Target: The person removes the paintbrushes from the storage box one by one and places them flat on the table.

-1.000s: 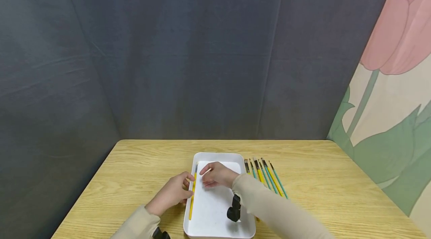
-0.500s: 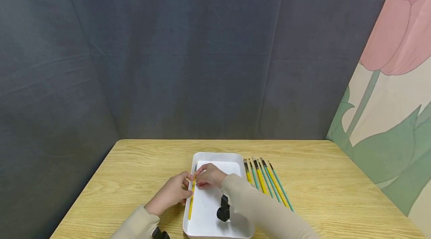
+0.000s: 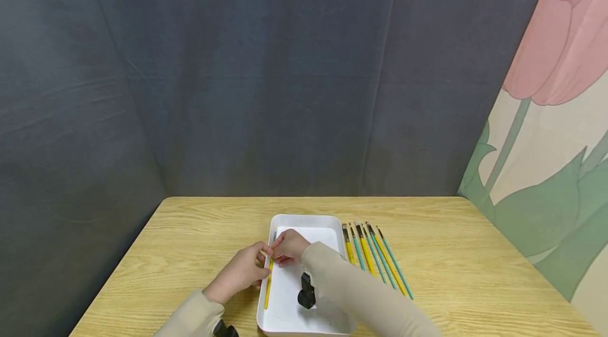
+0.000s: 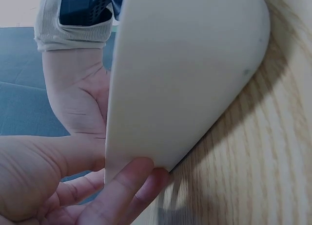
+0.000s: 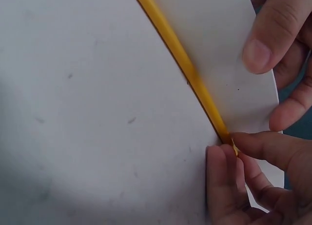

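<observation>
A white rectangular tray (image 3: 309, 218) lies on the wooden table. Inside, along its left wall, is a yellow-handled paintbrush (image 3: 267, 295). My right hand (image 3: 291, 246) reaches across the tray and pinches this brush between thumb and fingertips; the right wrist view shows the yellow handle (image 5: 180, 54) running away from the pinch along the wall. My left hand (image 3: 241, 272) holds the tray's left side, its thumb (image 5: 261, 52) over the rim. In the left wrist view its fingertips (image 4: 139, 171) press against the outer wall (image 4: 190, 64). The brush's tip is partly hidden behind my right fingers.
Several paintbrushes (image 3: 380, 255) with yellow and turquoise handles lie side by side on the table (image 3: 451, 263), right of the tray, bristles pointing away. My right sleeve (image 3: 351, 284) passes over the tray's near right part. A dark curtain (image 3: 285, 89) hangs behind the table.
My right hand has moved left from over the tray's middle to the yellow-handled paintbrush, and its fingers have closed on it. The left hand stays at the tray's left side.
</observation>
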Demonstrator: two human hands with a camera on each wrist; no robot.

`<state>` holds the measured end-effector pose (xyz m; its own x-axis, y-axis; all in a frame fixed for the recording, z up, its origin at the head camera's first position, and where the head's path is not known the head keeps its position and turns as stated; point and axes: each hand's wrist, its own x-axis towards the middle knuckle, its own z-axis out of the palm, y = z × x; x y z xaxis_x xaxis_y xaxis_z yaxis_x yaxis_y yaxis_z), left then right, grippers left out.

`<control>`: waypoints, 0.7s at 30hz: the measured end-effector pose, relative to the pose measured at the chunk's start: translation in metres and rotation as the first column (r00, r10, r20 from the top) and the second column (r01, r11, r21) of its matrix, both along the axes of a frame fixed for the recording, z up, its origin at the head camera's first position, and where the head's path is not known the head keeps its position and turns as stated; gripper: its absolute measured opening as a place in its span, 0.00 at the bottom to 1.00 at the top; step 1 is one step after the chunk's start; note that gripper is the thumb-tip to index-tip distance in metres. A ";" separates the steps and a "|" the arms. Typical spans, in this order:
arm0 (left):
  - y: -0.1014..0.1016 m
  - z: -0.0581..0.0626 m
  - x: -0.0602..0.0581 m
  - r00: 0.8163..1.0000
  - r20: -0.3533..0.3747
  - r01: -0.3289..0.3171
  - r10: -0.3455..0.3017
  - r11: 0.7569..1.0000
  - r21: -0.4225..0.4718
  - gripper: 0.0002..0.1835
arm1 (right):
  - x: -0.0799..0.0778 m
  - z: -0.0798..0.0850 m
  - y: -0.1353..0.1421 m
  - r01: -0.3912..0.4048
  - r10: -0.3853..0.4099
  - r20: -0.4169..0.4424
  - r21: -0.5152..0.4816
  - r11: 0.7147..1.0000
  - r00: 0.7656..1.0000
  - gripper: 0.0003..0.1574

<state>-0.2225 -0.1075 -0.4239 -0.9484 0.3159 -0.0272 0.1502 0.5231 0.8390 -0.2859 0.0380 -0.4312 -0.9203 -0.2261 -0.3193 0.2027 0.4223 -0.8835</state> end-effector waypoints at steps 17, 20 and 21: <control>0.001 0.001 0.000 1.000 0.013 -0.019 0.019 1.000 -0.003 0.17 | -0.003 0.005 -0.003 0.002 -0.001 -0.011 0.074 0.997 1.000 0.12; 0.002 0.001 0.001 1.000 0.009 -0.015 0.015 1.000 0.001 0.17 | -0.004 0.005 -0.003 -0.012 0.020 -0.056 0.129 0.992 0.998 0.13; 0.002 0.001 0.001 1.000 0.009 -0.013 0.013 1.000 0.004 0.17 | -0.005 0.005 -0.003 -0.018 0.030 -0.073 0.154 0.988 0.997 0.14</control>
<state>-0.2219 -0.1056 -0.4232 -0.9522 0.3035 -0.0341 0.1361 0.5218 0.8421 -0.2904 0.0346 -0.4267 -0.9377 -0.2022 -0.2824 0.1268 0.5576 -0.8204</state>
